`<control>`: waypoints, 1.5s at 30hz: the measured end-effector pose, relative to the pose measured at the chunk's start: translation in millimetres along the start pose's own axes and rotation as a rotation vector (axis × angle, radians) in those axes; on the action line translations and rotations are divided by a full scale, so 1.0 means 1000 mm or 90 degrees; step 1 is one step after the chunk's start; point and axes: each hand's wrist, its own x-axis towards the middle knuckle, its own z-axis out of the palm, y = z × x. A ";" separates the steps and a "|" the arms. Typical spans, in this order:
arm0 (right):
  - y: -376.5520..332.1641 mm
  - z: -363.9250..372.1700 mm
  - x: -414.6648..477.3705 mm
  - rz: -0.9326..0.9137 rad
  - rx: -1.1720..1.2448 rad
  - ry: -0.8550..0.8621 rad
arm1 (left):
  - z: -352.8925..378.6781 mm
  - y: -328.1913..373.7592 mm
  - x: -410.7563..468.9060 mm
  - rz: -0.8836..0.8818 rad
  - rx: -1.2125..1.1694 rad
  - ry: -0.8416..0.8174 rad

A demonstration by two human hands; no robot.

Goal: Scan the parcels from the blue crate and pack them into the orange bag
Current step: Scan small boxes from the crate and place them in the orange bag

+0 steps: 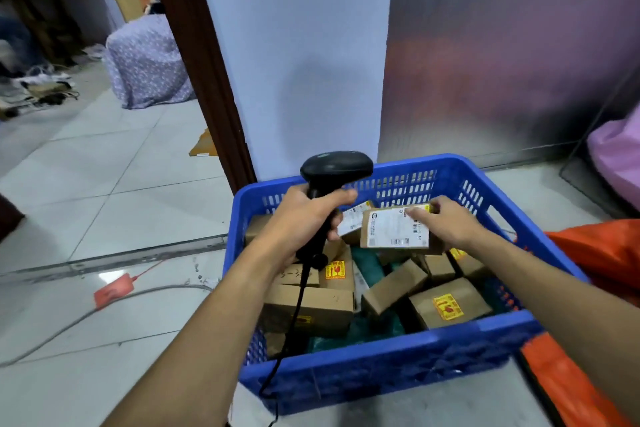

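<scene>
A: What does everything stand on?

B: A pale, glossy tiled floor [114, 184]. The blue crate [398, 357] sits right on it, in front of a white wall [294, 45], with a dark brown door frame [194, 55] just to the left.

A: And the room beyond?

B: Through the doorway there's something draped in lilac patterned cloth [145, 62], and blurred clutter along the far left. A grey cable [86, 315] runs over the tiles, a red tag [114, 289] lies beside it. On the right is a dull metallic panel [502, 45].

A: The hands?

B: The left hand [308, 215] has its grip wrapped tight around the handle of a black scanner [336, 170], whose cord hangs down over the crate's near wall. The right hand [446, 222] pinches a cardboard parcel [394, 229] by its right end, white label up, held above the crate's far half.

A: The rest of the parcels?

B: More brown boxes [450, 305] lie jumbled inside the crate, some with yellow stickers. The orange bag [602, 253] touches the crate's right side.
</scene>
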 end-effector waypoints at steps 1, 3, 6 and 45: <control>0.002 -0.018 -0.011 -0.013 -0.007 0.008 | 0.004 0.002 -0.004 0.007 0.005 -0.008; 0.001 -0.045 -0.032 -0.035 0.001 0.008 | 0.009 0.002 -0.011 0.015 0.010 0.001; -0.003 -0.088 -0.075 -0.052 0.047 0.020 | 0.023 0.004 -0.024 0.018 -0.008 0.038; 0.009 -0.109 -0.130 -0.080 0.574 0.086 | 0.135 -0.025 -0.038 -0.057 -0.144 -0.022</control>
